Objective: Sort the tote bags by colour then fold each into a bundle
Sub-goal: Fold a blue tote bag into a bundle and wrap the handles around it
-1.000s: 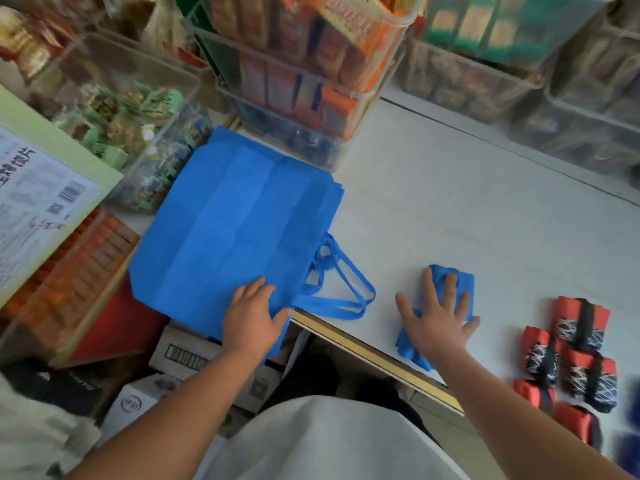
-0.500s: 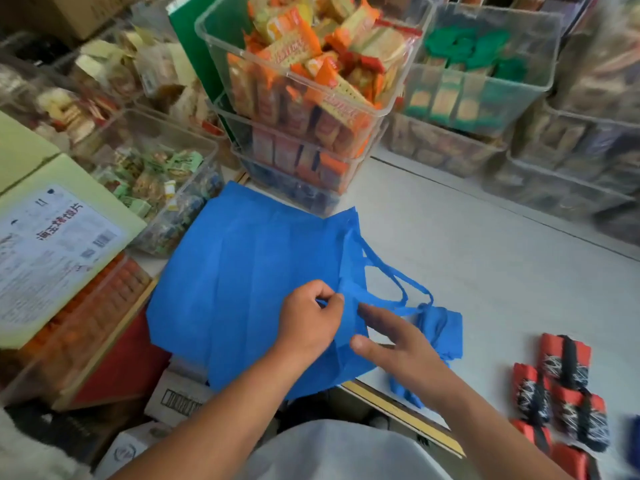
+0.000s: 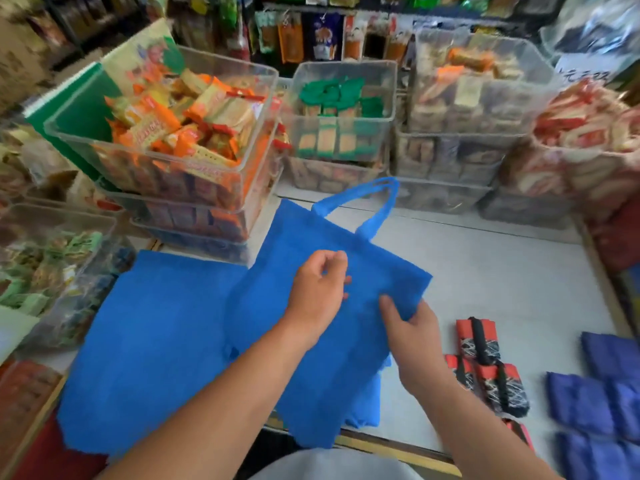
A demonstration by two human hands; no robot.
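I hold a blue tote bag (image 3: pixel 311 375) over the white table (image 3: pixel 502 278), its handles (image 3: pixel 377 209) pointing away from me. My left hand (image 3: pixel 317 292) sits on the bag's middle with its fingers curled, pinching the fabric. My right hand (image 3: pixel 412 337) grips the bag's right edge, thumb on top. A second blue tote bag (image 3: pixel 156 341) lies flat to the left, partly under the first. A folded blue bundle (image 3: pixel 367 407) peeks out beneath the held bag. Red and black bundles (image 3: pixel 485 368) and dark blue bundles (image 3: pixel 595 393) lie to the right.
Stacked clear bins of wrapped snacks (image 3: pixel 180 140) line the back of the table, with more bins (image 3: pixel 343 116) beside them and on the left (image 3: pixel 52 271). The table's front edge (image 3: pixel 398 448) runs just before my body. Shelves of hanging packets stand behind.
The top blue bag has been pulled off the flat one and turned, so its handles now point away. It now covers the small blue bundle. My right hand moved to the bag's right edge.
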